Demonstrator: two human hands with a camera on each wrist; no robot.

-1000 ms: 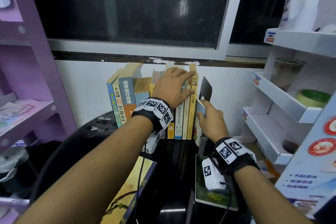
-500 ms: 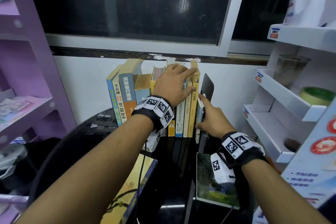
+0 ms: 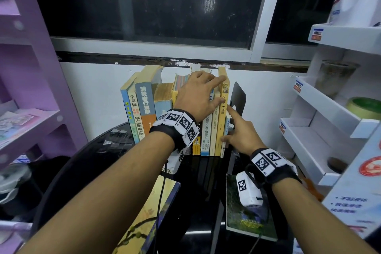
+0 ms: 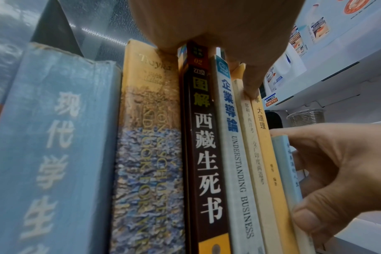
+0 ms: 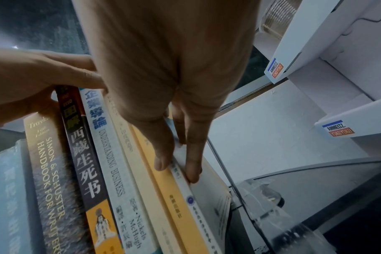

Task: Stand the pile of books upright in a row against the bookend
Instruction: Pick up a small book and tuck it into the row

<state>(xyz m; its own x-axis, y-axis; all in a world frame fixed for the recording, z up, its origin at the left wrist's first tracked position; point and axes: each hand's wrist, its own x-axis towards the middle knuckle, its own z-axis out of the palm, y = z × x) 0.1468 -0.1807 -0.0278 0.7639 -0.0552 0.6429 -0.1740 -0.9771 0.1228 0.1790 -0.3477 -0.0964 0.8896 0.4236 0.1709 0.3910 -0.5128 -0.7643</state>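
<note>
The row of upright paperback and cloth-bound books (image 3: 177, 113) stands on the far part of the glossy black tabletop (image 3: 107, 150), spines facing near, against the white wall. The left hand (image 3: 198, 97) lies spread over the tops of the middle books, fingers straight and flat, holding nothing; this pressure probably keeps the row from toppling while a new volume goes in. The right hand (image 3: 239, 134) pinches the thin pale-blue paperback (image 4: 287, 171) between thumb and fingers, index finger extended along its right cover, seating it just right of the yellow-spined paperback (image 3: 222, 121). The black sheet-metal bookend with a rounded top (image 3: 238, 99) stands at the right end of the row, just beside the thin book; whether they touch cannot be determined. Spines are matte card, one worn blue cloth. Two books lie flat on the near tabletop: a yellow floral-cover book (image 3: 156, 208) and a green landscape-cover book (image 3: 243, 220), apparently not yet shelved.
</note>
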